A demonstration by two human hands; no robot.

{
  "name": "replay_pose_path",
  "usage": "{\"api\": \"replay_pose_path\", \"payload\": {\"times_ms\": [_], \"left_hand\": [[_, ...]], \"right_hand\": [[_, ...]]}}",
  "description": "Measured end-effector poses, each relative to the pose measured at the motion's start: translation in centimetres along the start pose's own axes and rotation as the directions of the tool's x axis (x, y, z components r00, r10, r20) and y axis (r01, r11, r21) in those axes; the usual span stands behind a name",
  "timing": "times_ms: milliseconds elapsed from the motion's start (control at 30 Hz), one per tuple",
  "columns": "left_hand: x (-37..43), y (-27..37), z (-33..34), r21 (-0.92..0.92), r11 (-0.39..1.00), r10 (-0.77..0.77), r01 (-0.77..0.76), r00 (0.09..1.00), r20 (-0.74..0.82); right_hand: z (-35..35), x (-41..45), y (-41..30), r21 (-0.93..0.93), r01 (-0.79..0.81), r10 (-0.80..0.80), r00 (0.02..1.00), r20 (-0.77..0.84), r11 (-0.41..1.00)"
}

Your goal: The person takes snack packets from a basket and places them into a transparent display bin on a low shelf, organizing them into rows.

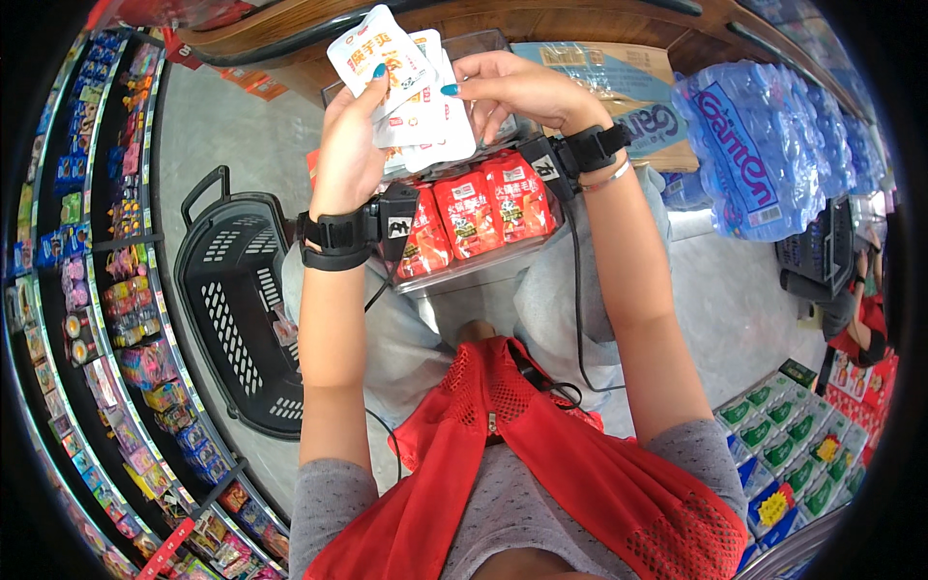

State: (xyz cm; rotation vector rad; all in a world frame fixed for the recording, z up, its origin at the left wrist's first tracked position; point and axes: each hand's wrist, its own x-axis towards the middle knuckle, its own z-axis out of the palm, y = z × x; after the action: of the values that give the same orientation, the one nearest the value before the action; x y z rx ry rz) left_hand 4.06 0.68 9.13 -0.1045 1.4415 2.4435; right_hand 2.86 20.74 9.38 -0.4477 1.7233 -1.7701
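Note:
My left hand (pixel 355 138) holds several white snack packets (pixel 428 119) fanned out, its thumb pressed on the front one. My right hand (pixel 518 90) is at their right edge, thumb over the face of a packet and its other fingers loosely curled. Both hands are above a clear plastic bin (pixel 478 264). Red snack bags (pixel 467 217) stand in a row along the bin's near side, bearing printed writing. The back of the bin is partly hidden by my hands and the packets.
A black shopping basket (pixel 217 304) stands on the floor at left, beside shelves of packaged goods (pixel 130 304). Cardboard cartons (pixel 645 130) and shrink-wrapped Ganten water bottles (pixel 754 152) are at right. Green-and-white packs (pixel 790 442) are stacked lower right. Another person's arm (pixel 859 312) shows at far right.

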Motion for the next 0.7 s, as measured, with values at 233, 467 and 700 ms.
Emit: {"api": "replay_pose_path", "payload": {"times_ms": [233, 467, 700], "left_hand": [[0.0, 0.6, -0.6, -0.012, 1.000, 0.028, -0.028, 0.999, -0.042], [0.0, 1.4, -1.2, 0.073, 0.997, 0.003, -0.003, 1.000, -0.004], [0.0, 1.4, -1.3, -0.037, 0.998, -0.053, 0.054, 0.998, 0.046]], "right_hand": [[-0.7, -0.5, 0.1, -0.032, 0.073, -0.076, 0.991, -0.107, 0.997], [-1.7, -1.1, 0.7, -0.065, 0.130, -0.140, 0.972, -0.188, 0.989], [-0.8, -1.0, 0.2, -0.108, 0.105, -0.126, 0.967, -0.219, 0.989]]}}
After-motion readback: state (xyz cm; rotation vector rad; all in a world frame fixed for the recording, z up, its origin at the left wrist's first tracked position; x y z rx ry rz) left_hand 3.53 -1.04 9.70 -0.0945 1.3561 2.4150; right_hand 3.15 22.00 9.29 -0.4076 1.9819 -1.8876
